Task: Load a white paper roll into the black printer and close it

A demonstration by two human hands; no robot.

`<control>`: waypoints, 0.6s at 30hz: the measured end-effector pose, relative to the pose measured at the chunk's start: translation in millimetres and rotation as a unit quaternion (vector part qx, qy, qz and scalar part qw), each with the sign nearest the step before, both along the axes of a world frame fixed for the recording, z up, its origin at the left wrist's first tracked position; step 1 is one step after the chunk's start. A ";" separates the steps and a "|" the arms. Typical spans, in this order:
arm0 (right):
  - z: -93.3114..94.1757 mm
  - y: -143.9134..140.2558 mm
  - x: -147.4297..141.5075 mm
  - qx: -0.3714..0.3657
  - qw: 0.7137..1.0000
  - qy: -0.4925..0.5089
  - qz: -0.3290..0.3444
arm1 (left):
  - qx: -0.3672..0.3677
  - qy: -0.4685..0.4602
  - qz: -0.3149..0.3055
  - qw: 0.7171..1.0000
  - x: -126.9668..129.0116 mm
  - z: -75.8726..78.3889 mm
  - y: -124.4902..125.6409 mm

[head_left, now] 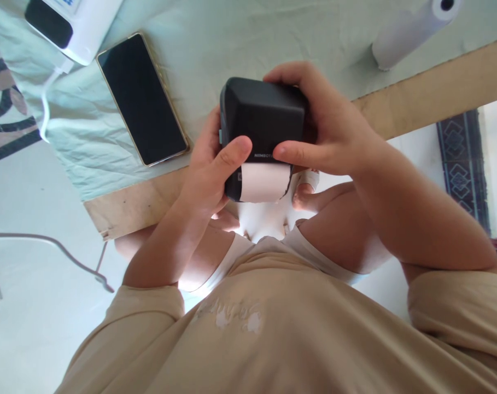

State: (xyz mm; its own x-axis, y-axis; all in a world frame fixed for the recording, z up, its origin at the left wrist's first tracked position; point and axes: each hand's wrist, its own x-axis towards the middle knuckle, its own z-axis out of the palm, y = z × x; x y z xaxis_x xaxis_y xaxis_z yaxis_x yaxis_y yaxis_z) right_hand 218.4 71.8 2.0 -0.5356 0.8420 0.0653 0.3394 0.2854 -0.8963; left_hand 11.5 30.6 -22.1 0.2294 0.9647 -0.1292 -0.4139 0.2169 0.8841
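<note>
Your left hand and right hand clamp printer above desk edge, thumbs near paper slot, steadying it; phone lies alongside.

A wooden board carries a pale cloth (creased); phone and paper roll on it.
</note>
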 end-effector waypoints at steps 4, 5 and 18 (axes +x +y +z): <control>-0.2 5.1 -2.3 0.003 0.999 -0.049 -0.012 | -0.006 -0.012 -0.007 1.000 -2.1 -2.1 0.7; -0.8 6.2 -2.9 0.002 0.999 -0.049 -0.012 | -0.010 -0.011 -0.005 1.000 -2.4 -2.4 0.7; -11.3 5.0 -1.2 0.042 0.999 -0.032 -0.003 | -0.007 0.026 0.029 0.999 -0.9 -5.9 1.8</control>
State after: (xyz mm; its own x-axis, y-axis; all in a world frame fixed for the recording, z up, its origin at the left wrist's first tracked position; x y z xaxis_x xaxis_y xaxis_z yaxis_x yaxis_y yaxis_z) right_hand 217.2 76.8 -9.3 -0.5358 0.8382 0.1014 0.3974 0.3563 -0.8456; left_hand 10.6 32.4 -28.0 0.1657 0.9743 -0.1523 -0.3790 0.2055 0.9023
